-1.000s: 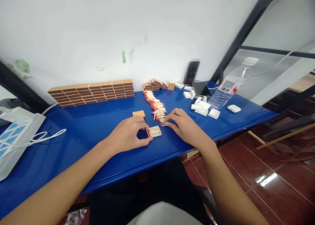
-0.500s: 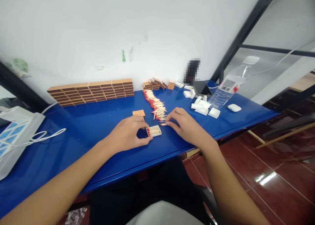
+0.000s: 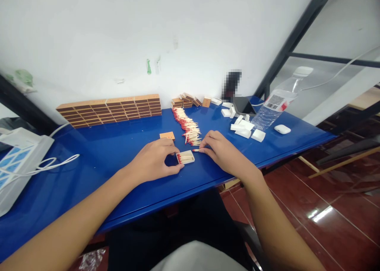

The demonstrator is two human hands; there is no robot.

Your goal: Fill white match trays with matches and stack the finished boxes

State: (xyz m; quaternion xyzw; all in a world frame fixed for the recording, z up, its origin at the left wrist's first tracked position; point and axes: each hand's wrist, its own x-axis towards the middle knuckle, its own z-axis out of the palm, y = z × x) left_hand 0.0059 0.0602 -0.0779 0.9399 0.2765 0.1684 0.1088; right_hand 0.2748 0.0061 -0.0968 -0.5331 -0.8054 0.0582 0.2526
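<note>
My left hand (image 3: 160, 159) grips a white matchbox tray (image 3: 190, 159) by its left end, thumb at the near side and fingers at the far side. Inside the tray lie several red-tipped matches. Just right of it, my right hand (image 3: 216, 147) pinches a match (image 3: 196, 150) between thumb and fingertips, its red head pointing left towards the tray. Beyond both hands stretches a long pile of loose matches (image 3: 190, 127) with red heads to the left. An orange matchbox sleeve (image 3: 168, 135) lies behind my left hand, partly hidden by it.
Stacked matchboxes (image 3: 109, 110) line the wall at the left, with more boxes (image 3: 185, 100) behind the pile. White empty trays (image 3: 243, 128), a plastic bottle (image 3: 271, 108) and a white earphone case (image 3: 282, 129) stand right. A white cabled device (image 3: 23, 160) sits at the table's left.
My right hand has drawn the match slightly away from the edge of the pile. My left hand and the tray have stayed almost still.
</note>
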